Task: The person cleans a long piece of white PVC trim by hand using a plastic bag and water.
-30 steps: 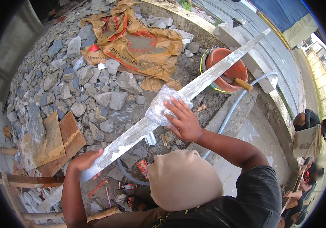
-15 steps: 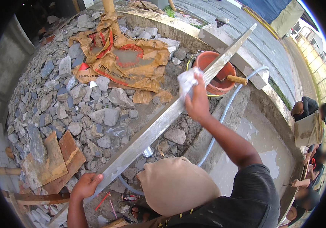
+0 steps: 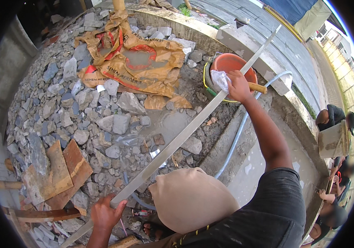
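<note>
Grey bar [image 3: 168,149], plastic [image 3: 219,79] in L/R hands [image 3: 106,213] [image 3: 239,87] resp

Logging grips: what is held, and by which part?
Left hand: the long bar, toward its lower end. Right hand: crumpled plastic, by its right side, at the bar.

Bar [image 3: 166,153] before bucket [image 3: 230,61] — sack [image 3: 160,78] left of bucket, on rubble [image 3: 131,103] — hose [image 3: 240,134] right of bar, boards [image 3: 59,177] far left.

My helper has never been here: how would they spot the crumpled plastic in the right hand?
Find the long grey bar slanting from lower left to upper right. Follow it up beside the orange bucket, where the right hand holds the crumpled plastic. Its whitish, wrinkled folds set it apart from the straight bar and the bucket's orange wall.
</note>
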Tool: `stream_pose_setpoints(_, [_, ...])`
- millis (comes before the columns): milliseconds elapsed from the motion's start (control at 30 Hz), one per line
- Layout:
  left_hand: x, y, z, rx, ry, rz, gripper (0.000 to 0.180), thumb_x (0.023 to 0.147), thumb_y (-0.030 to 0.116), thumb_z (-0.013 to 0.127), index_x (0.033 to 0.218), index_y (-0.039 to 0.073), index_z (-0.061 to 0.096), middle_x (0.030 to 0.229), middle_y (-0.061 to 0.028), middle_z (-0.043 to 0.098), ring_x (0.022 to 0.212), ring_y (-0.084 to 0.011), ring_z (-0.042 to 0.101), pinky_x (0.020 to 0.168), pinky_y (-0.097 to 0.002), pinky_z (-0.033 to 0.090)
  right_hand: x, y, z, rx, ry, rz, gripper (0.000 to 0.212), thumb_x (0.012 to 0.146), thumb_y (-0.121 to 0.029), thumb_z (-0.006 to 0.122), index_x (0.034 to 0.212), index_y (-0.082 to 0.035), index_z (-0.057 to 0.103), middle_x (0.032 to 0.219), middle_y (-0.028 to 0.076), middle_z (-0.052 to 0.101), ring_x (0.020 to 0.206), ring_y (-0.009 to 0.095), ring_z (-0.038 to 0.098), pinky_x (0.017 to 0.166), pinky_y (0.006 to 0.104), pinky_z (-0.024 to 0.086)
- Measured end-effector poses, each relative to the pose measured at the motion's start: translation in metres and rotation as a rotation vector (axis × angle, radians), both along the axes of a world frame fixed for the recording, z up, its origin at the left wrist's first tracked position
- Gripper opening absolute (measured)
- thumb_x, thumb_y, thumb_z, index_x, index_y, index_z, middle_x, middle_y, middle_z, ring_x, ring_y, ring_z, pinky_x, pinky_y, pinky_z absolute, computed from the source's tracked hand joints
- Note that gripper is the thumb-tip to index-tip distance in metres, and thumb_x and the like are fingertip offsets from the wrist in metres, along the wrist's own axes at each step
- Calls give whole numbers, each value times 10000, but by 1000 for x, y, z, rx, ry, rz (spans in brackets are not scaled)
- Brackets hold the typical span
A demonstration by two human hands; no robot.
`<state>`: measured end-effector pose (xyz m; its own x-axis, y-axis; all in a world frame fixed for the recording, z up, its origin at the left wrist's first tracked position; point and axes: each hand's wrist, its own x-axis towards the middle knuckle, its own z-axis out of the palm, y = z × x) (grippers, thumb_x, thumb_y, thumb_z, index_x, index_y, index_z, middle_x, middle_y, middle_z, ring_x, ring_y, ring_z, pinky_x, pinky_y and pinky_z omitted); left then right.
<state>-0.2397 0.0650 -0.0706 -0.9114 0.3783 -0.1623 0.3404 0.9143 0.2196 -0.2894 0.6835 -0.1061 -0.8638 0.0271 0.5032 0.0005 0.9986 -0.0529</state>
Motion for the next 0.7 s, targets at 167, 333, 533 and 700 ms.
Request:
stream_pose_setpoints(167, [-3, 0, -6, -34, 102, -63, 542, 759, 490, 781, 1019, 22, 695, 849, -182, 668, 753, -399, 671, 659, -475, 539, 30, -223, 8, -141, -119, 290, 296, 881, -364, 587, 768, -94, 626, 760, 83, 604, 805, 287, 605, 783, 408, 460])
stream_pose_setpoints(333, [2, -5, -18, -54, 132, -101, 578, 753, 494, 787, 1039, 12, 647, 863, -174, 640, 781, -399, 651, 675, -473, 529, 31, -211, -4, -117, -53, 516, 271, 867, -337, 609, 730, -106, 581, 741, 82, 587, 724, 286, 601, 707, 395, 473])
stream_pose_setpoints(533, [9, 0, -9, 27, 186, -122, 667, 727, 593, 776, 970, -3, 602, 857, -162, 609, 774, -369, 638, 639, -454, 517, 15, 23, 8, -81, -108, 79, 247, 909, -197, 482, 869, 5, 618, 885, 222, 650, 894, 435, 606, 873, 522, 468])
stream_pose_setpoints(700, [-14, 6, 4, 55, 325, -98, 661, 659, 556, 843, 908, 8, 569, 847, -136, 551, 754, -354, 599, 655, -443, 500, 18, -97, 1, -22, -168, 251, 387, 948, -302, 484, 1110, 26, 608, 1163, 271, 621, 1096, 450, 580, 987, 518, 433])
